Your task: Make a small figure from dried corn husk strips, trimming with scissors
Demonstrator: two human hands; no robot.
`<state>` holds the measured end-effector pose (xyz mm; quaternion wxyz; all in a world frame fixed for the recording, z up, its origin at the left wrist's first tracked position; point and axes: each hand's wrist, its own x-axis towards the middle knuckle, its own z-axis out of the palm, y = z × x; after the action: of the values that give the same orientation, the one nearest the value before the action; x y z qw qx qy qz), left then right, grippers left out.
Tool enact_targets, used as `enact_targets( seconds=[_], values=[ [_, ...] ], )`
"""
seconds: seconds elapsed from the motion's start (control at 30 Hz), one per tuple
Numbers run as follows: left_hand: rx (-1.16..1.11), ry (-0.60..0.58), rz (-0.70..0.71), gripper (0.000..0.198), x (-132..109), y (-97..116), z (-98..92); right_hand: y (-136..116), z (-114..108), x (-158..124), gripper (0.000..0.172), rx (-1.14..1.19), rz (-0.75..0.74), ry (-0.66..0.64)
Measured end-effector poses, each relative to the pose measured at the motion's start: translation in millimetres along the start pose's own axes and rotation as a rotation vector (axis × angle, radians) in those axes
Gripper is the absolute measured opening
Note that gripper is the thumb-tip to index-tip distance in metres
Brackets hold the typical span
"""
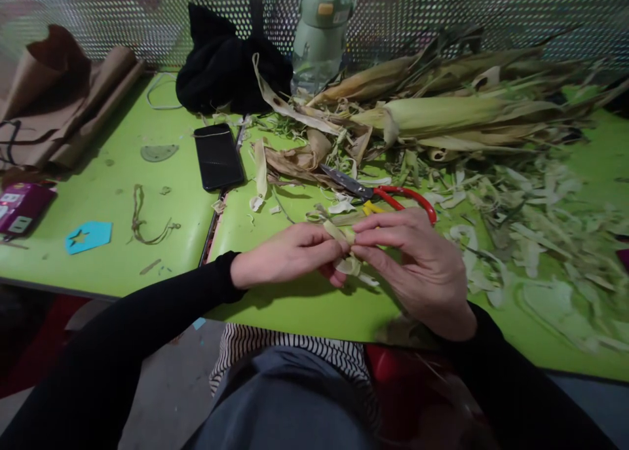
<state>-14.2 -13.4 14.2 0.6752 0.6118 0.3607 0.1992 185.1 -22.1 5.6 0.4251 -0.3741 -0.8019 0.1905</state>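
My left hand (289,257) and my right hand (417,266) meet over the green table (295,306), both pinching a pale strip of corn husk (344,240) between their fingertips. The strip is folded or twisted between the two hands, and part of it hangs under my fingers. Red-handled scissors (388,194) lie on the table just behind my hands, blades pointing left.
A pile of corn ears in husks (442,112) lies at the back right, with husk scraps (531,240) scattered over the right side. A black phone (217,155), black cloth (226,63), green jug (322,34), brown paper (59,103) and a blue tag (88,236) lie to the left.
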Motion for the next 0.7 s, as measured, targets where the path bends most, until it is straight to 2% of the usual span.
enact_targets(
  seconds=[0.1,0.23,0.33,0.47,0.6,0.7],
  values=[
    [0.037,-0.030,0.002,0.034,-1.4,1.3,0.3,-2.6,0.1,-1.5,0.004,0.141,0.143,-0.047],
    [0.168,-0.028,0.056,0.041,-2.8,1.8,-0.6,-2.3,1.1,-0.6,0.024,0.323,0.430,-0.028],
    [0.241,-0.008,0.069,0.045,-2.8,1.8,-0.3,-0.6,1.3,2.2,0.026,0.424,0.509,-0.042],
    [0.278,0.025,0.090,0.043,-1.8,0.9,2.5,1.0,3.5,3.7,0.029,0.448,0.546,0.011],
    [0.398,0.124,0.185,0.035,-0.6,-2.9,6.7,1.5,7.7,0.8,0.033,0.237,0.495,0.126],
    [0.534,0.193,0.241,0.033,0.1,-7.1,9.3,0.6,8.8,-2.2,0.020,0.075,0.405,0.118]
  ],
)
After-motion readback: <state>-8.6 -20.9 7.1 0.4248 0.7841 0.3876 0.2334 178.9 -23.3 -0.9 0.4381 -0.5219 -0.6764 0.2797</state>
